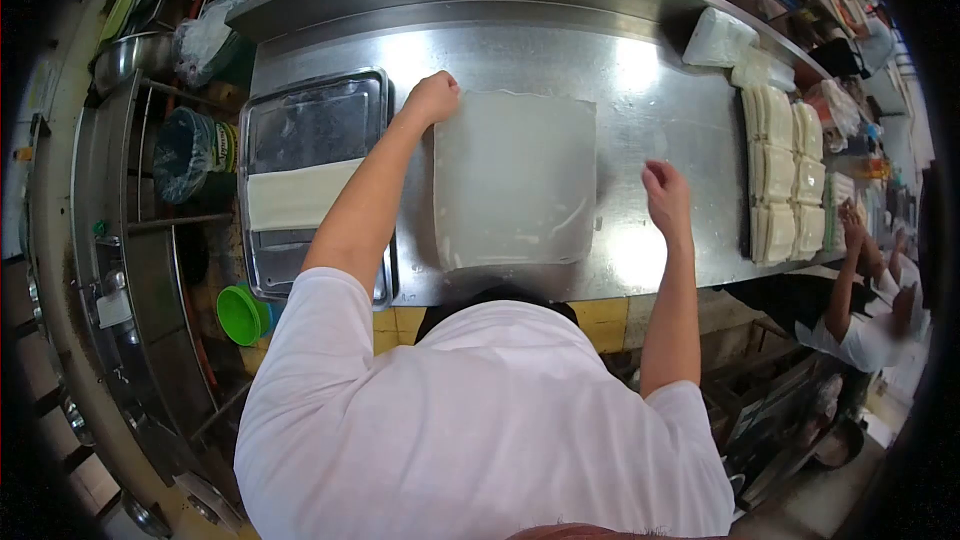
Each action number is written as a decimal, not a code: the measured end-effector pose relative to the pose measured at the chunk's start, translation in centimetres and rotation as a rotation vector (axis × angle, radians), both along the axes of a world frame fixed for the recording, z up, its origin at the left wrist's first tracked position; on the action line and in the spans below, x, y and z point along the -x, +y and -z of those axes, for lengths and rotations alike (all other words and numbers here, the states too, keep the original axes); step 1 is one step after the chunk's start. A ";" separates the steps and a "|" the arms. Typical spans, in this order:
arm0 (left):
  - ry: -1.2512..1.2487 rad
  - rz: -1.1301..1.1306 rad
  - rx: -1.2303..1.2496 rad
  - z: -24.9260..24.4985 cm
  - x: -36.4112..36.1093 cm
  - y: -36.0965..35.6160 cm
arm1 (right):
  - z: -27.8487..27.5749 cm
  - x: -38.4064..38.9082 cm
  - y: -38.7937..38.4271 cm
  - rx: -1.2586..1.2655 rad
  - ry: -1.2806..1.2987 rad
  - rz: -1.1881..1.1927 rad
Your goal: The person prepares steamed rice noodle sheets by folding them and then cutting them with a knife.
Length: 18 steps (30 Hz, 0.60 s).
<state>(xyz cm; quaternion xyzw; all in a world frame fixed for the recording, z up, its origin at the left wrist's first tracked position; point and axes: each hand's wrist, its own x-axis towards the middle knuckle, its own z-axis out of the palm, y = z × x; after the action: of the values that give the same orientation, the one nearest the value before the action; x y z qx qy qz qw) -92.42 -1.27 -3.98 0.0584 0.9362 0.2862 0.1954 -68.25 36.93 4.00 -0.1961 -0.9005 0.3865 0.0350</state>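
At the centre of the frame, a pale, roughly square sheet (515, 180) is shown laid flat on the steel counter (520, 55). By its upper left corner the left hand (433, 98) is seen with the fingers curled closed; whether the sheet's edge is pinched cannot be told. To the right of the sheet, and apart from it, the right hand (668, 198) is held partly open, the fingers loosely bent, with nothing seen in its grasp. At left, a cream-coloured strip (300, 197) is contained in a metal tray (305, 130), which is partly covered by the left forearm. At right, pale stacked packs (778, 175) are arranged in two columns, with plastic-wrapped bundles (720, 38) placed above them; farther right, another person (870, 315) is visible.
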 end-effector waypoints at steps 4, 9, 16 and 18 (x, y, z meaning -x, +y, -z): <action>0.024 0.096 0.138 -1.9 -0.3 0.4 | -0.2 8.5 -4.7 0.041 -0.054 -0.208; -0.052 0.150 0.217 -4.1 -0.5 0.7 | 1.8 18.0 -10.8 0.074 -0.085 -0.460; -0.005 0.122 0.146 -8.0 -2.2 0.7 | 2.3 24.7 -18.6 0.040 -0.331 -0.856; -0.003 0.092 0.081 -8.3 -2.3 0.3 | 2.1 25.4 -18.7 0.056 -0.676 -0.917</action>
<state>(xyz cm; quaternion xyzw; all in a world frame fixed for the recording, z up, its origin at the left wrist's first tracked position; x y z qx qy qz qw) -90.14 -0.98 4.34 0.0932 0.9431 0.2389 0.2119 -93.64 18.21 1.92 0.1013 -0.8442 0.3016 -0.4315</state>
